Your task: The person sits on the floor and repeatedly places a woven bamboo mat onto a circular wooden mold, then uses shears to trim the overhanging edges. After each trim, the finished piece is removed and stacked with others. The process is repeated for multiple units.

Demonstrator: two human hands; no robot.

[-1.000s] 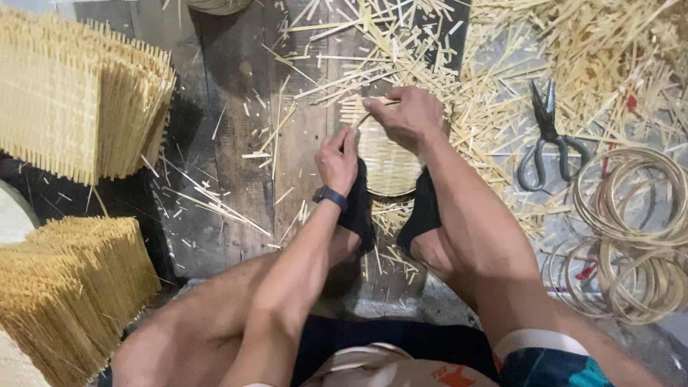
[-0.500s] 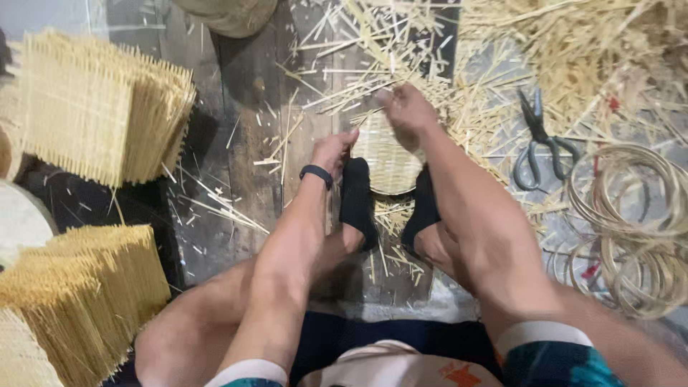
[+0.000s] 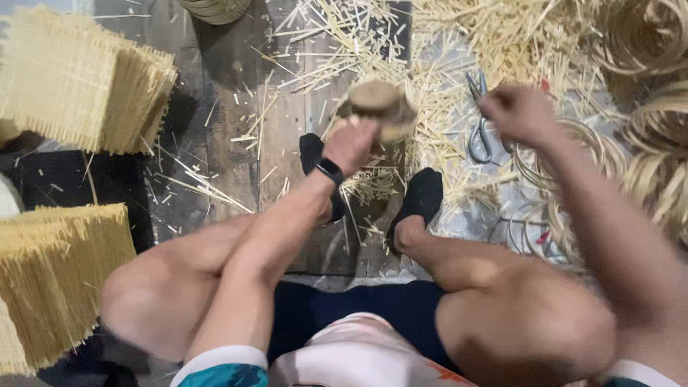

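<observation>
Left hand (image 3: 350,145) grips a small woven basket (image 3: 378,106), fingers closed on its near side, basket held up off the floor (image 3: 236,122) and tilted, flat base facing the camera. It sits over the floor's far-middle, above the scatter of splints (image 3: 337,43). Black band (image 3: 330,170) on the left wrist.

Right hand (image 3: 517,113) is out to the right, well apart from the basket, fingers curled shut; blurred, so can't tell whether it holds anything. It's just beside the scissors (image 3: 479,122), which lie on the floor at its left, partly hidden by the hand.

Both feet in black socks (image 3: 423,197) are planted on the floor below the basket, with loose splints between them.

Left edge of floor: two stacks of woven mats, one (image 3: 82,82) at the far-left corner, one (image 3: 57,276) nearer. Right edge: coils of cane hoops (image 3: 656,122), more under the right forearm. Far edge: rim of another basket (image 3: 215,8), cut off by the frame.
</observation>
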